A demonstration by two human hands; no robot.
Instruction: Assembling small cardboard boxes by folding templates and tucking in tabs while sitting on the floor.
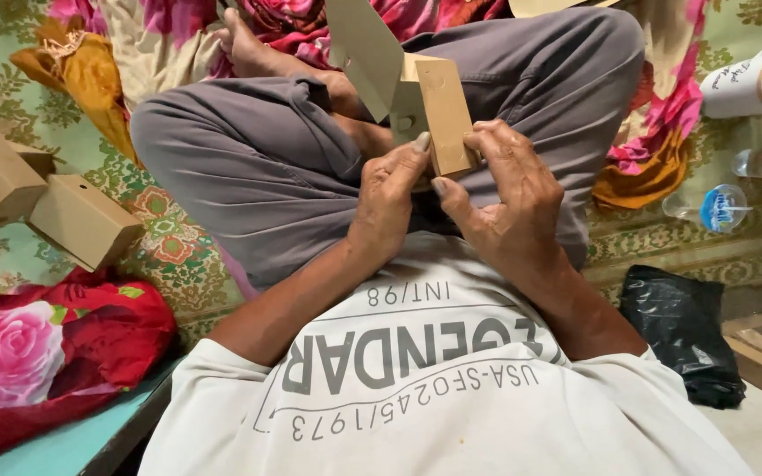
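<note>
Setting: a person sits cross-legged on a patterned floor covering [178,256], grey trousers [257,167] forming the lap over which the work is held.
Finished stock: two folded brown boxes [81,220] lie to the person's left, well apart from the hands.
Workpiece: a part-folded cardboard box [425,97] held above the lap, one long flap [363,44] standing up and away.
Right hand [509,203]: closed on the box's near panel, fingers wrapped over its right edge, thumb under.
Left hand [390,198]: closed on the same panel from the left, thumb tip pressed to its face.
Technique, as judged: keep both thumbs close to the crease so the panel bends along the score, not across it.
Bottles [716,207]: clear plastic, lying far right.
</note>
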